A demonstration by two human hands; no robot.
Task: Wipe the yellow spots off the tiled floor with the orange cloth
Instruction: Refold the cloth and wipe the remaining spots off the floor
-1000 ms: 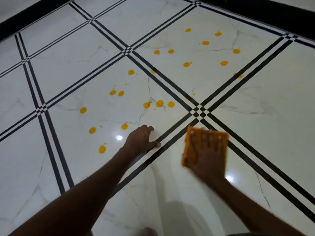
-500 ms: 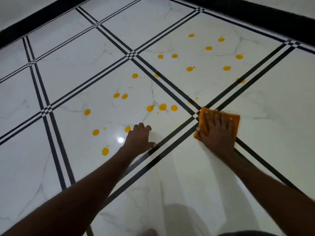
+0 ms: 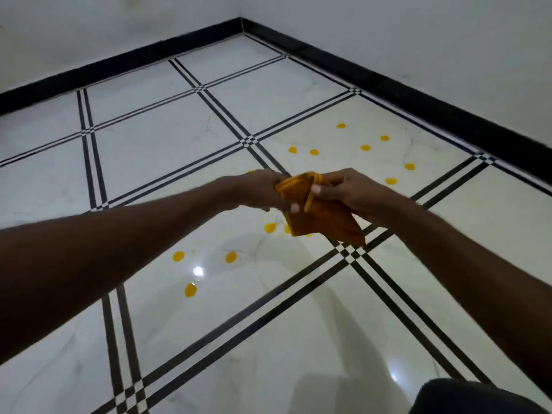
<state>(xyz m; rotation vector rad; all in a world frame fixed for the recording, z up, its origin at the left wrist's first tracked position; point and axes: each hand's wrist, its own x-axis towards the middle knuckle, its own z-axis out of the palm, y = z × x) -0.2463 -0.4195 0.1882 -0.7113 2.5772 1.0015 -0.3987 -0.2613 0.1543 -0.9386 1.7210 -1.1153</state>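
White tiled floor point(image 3: 268, 339) w/ black grid lines, room corner ahead; yellow spots point(image 3: 230, 257) not wiped yet. Change: orange cloth point(image 3: 321, 218) lifted off floor, no wiping now. Left hand point(image 3: 263, 191) off tile, joined right hand point(image 3: 352, 192) at cloth. Both grips pinched on cloth's top edge, arms out, cloth hanging over spots. Prob refolding to fresh face before next pass.

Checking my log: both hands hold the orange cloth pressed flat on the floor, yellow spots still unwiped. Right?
Not quite. In the head view both hands, left hand and right hand, hold the orange cloth lifted off the tiled floor, not pressed flat. Yellow spots remain.
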